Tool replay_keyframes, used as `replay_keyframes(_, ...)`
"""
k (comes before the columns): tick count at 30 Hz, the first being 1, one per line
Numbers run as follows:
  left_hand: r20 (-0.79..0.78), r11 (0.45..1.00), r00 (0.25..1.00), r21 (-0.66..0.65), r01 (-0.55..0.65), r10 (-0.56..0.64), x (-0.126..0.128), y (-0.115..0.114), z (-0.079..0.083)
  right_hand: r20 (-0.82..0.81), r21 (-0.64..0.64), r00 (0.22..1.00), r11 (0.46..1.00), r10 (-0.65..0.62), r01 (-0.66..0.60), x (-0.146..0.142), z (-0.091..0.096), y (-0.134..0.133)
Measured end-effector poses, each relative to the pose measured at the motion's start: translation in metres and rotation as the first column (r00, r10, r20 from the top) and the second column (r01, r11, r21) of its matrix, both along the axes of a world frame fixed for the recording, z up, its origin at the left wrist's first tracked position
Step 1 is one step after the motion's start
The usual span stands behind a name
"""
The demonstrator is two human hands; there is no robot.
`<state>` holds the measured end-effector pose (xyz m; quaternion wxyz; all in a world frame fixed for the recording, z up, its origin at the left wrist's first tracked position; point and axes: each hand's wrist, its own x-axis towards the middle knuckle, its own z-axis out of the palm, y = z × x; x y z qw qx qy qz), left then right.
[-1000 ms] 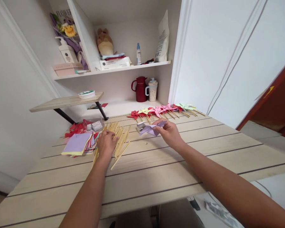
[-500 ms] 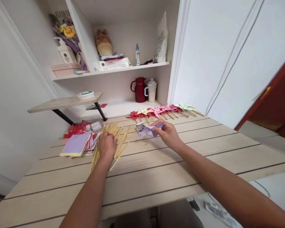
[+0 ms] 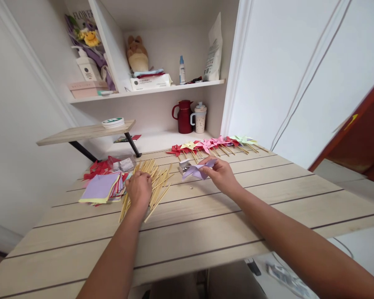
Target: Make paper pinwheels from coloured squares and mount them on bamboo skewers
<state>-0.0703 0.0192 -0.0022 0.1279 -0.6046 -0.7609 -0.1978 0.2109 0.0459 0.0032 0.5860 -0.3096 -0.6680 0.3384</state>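
My left hand (image 3: 139,189) rests knuckles-up on a loose pile of thin wooden sticks (image 3: 157,185) on the wooden table (image 3: 205,216); its fingers curl down into the sticks. My right hand (image 3: 221,172) pinches a folded purple paper pinwheel (image 3: 197,170) just above the table, right of the sticks. A small box of metal pins (image 3: 184,165) sits right behind the purple paper.
A stack of coloured paper squares (image 3: 101,187) lies left of the sticks. A row of finished pinwheels on sticks (image 3: 212,145) lines the table's far edge. Behind stand a red jug (image 3: 184,117), a cup (image 3: 200,118) and shelves. A small raised shelf (image 3: 84,133) juts out at left.
My left hand has shifted slightly on the stick pile and a few sticks have moved. My right hand still holds the purple pinwheel in nearly the same place.
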Motion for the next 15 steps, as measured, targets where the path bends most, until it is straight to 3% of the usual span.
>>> replay_keyframes(5,0.010,0.993,0.995,0.067,0.098,-0.098,0.0026,0.0016,-0.0031,0.005,0.005,1.000,1.000,0.013,-0.013,-0.0003,-0.0007,0.0005)
replay_keyframes(15,0.013,0.994,0.994,0.005,0.106,-0.106,0.0015,0.0044,-0.0059,-0.015,-0.018,0.999,0.999,0.032,-0.032,0.0002,0.0001,0.0008)
